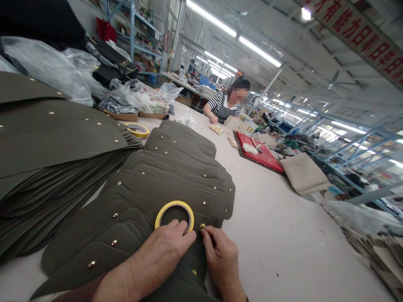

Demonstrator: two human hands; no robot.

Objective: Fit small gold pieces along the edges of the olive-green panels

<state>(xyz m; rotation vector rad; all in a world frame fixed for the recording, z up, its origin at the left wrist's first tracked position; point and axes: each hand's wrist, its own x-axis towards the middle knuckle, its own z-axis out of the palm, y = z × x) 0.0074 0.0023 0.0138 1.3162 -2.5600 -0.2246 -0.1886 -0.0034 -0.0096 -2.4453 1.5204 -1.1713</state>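
Left hand point(163, 251) pressed flat on fanned olive leather panels point(163, 184), fingers spread, touching a yellow tape roll point(174, 214) at 12 o'clock. Right hand point(222, 258) at 3 o'clock, fingers pinched narrow on a small brass stud point(202, 226). Best done holding the panel taut, stud square. Matte, rounded panels; pale smooth worktop point(270, 226).

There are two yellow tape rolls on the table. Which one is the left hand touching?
The near roll, lying flat on the fanned dark panels; the left hand rests on its rim. The other roll lies far back, beside the tall stack.
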